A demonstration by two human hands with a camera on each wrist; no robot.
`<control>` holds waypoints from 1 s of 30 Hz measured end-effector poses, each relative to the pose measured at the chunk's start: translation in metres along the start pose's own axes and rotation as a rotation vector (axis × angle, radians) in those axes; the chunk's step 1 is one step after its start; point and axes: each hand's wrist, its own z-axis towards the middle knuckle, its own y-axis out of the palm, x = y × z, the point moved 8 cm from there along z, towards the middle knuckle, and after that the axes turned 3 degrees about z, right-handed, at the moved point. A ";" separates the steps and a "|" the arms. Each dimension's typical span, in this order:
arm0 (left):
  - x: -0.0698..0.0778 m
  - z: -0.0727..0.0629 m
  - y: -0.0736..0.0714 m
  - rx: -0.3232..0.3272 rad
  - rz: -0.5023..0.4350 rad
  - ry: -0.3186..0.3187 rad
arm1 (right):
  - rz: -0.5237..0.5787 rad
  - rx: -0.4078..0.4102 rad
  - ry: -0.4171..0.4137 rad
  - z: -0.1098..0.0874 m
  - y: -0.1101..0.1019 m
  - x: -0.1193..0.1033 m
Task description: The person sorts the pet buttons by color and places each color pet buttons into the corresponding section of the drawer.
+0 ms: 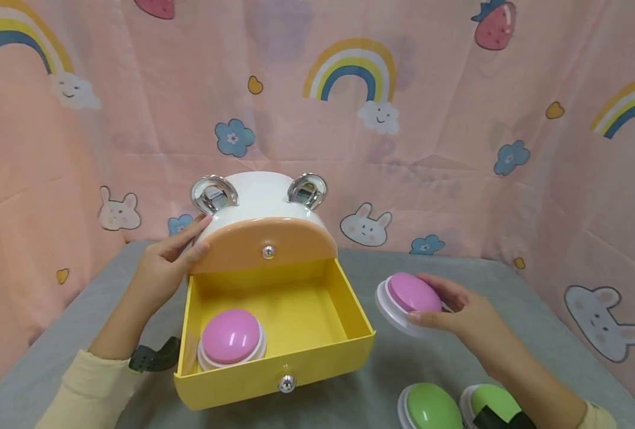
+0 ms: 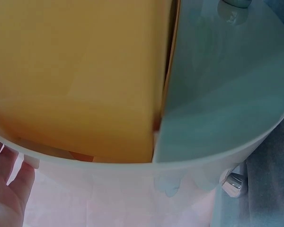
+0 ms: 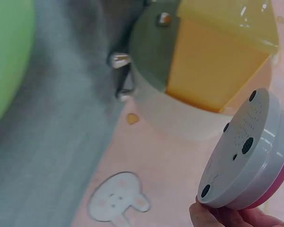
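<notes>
A white rounded box [image 1: 258, 193] with shiny silver ears stands on the table, its orange upper front [image 1: 242, 244] flush and its yellow drawer [image 1: 226, 390] pulled out. My left hand [image 1: 162, 268] rests on the box's left side below the ear, fingers and thumb extended along its edge. One pink buzzer button [image 1: 232, 336] sits dome up in the drawer's front left corner. To the right of the drawer, my right hand [image 1: 464, 307] grips a second pink buzzer button [image 1: 414, 292] by its edge, tilted. Its white underside [image 3: 241, 146] shows in the right wrist view.
Two green buzzer buttons [image 1: 432, 408] lie on the grey table cover [image 1: 360, 399] at the front right, one partly behind my right forearm. A pink printed curtain [image 1: 430, 196] hangs around the back and sides. Silver knobs [image 1: 287, 383] stick out from the box.
</notes>
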 end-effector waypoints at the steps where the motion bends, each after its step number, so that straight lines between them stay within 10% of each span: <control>1: 0.000 0.000 -0.001 0.002 0.003 0.001 | -0.001 0.004 -0.013 0.000 0.001 -0.005; 30: 0.000 0.000 0.000 -0.005 0.010 -0.014 | 0.178 -0.090 -0.252 0.000 0.053 -0.094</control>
